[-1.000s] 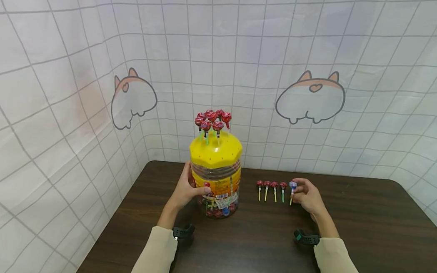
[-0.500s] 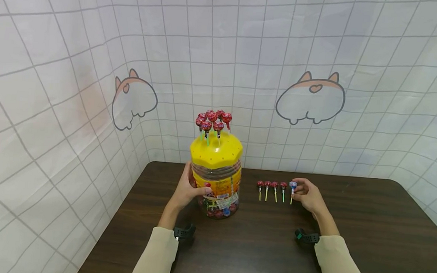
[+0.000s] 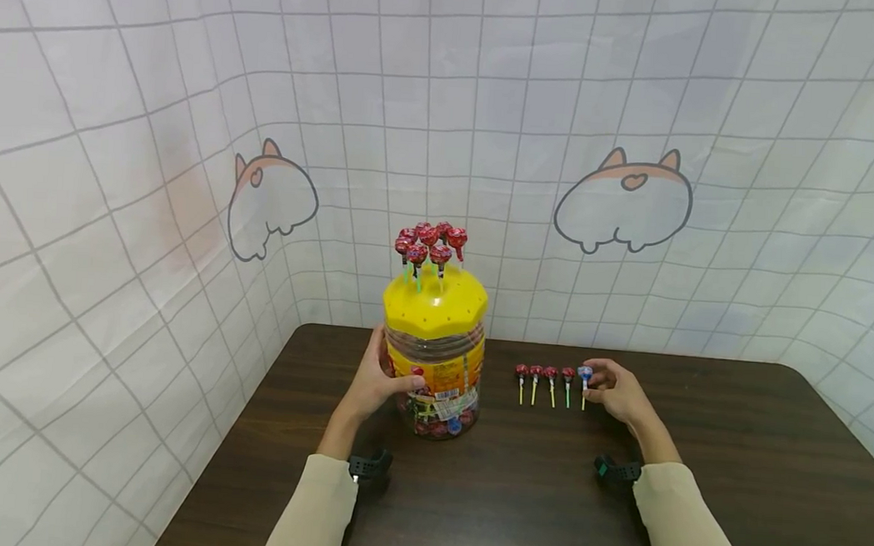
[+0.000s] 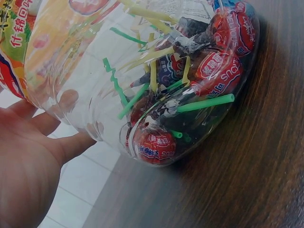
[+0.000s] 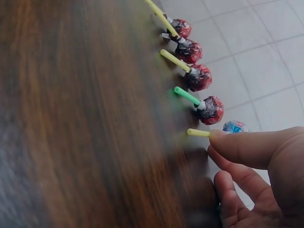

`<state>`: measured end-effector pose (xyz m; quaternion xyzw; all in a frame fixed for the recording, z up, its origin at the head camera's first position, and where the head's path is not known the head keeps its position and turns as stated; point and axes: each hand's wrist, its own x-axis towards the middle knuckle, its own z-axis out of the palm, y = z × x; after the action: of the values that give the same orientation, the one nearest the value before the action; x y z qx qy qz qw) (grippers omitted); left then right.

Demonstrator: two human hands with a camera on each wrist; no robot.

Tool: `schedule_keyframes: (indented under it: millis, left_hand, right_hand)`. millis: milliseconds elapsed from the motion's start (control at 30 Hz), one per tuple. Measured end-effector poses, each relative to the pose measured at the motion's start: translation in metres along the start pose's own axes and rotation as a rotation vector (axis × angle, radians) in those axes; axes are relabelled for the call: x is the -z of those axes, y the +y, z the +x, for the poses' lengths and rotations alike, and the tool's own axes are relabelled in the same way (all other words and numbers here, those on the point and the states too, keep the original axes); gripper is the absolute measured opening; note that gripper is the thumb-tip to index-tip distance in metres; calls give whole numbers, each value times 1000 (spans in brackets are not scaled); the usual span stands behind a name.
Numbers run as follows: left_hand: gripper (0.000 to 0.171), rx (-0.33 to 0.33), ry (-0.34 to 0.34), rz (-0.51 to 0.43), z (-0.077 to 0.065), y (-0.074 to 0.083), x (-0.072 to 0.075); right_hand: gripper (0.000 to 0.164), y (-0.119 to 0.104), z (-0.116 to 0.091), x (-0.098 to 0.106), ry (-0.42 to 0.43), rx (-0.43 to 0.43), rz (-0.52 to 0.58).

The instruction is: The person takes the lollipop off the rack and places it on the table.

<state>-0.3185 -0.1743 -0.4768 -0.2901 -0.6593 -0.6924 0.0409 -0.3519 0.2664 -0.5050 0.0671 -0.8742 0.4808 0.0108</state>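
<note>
A clear plastic candy jar (image 3: 442,373) with a yellow lid (image 3: 435,305) stands upright on the table. My left hand (image 3: 370,386) holds its left side, thumb across the front label and the fingers partly hidden behind. Through the jar's wall, lollipops with red wrappers (image 4: 156,146) and green and yellow sticks show in the left wrist view. Several red lollipops (image 3: 427,237) stand up from holes in the lid. My right hand (image 3: 620,394) pinches a blue-wrapped lollipop (image 3: 584,372) by its yellow stick (image 5: 198,133), at the right end of a row.
Left of the blue lollipop, several red lollipops (image 5: 210,110) lie side by side, sticks pointing toward the person. The dark wooden table (image 3: 498,502) ends at a white grid-patterned cloth (image 3: 502,185) behind the jar and on both sides.
The whole head view shifts slightly downward. Both hands, the jar and the lollipops keep their places relative to one another.
</note>
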Motion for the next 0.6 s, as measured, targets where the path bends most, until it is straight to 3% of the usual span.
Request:
schedule_keyframes:
  millis: [600]
  left_hand:
    - [94, 23, 20, 24, -1, 1, -1]
  right_hand:
    - [47, 0, 0, -1, 2, -25, -50]
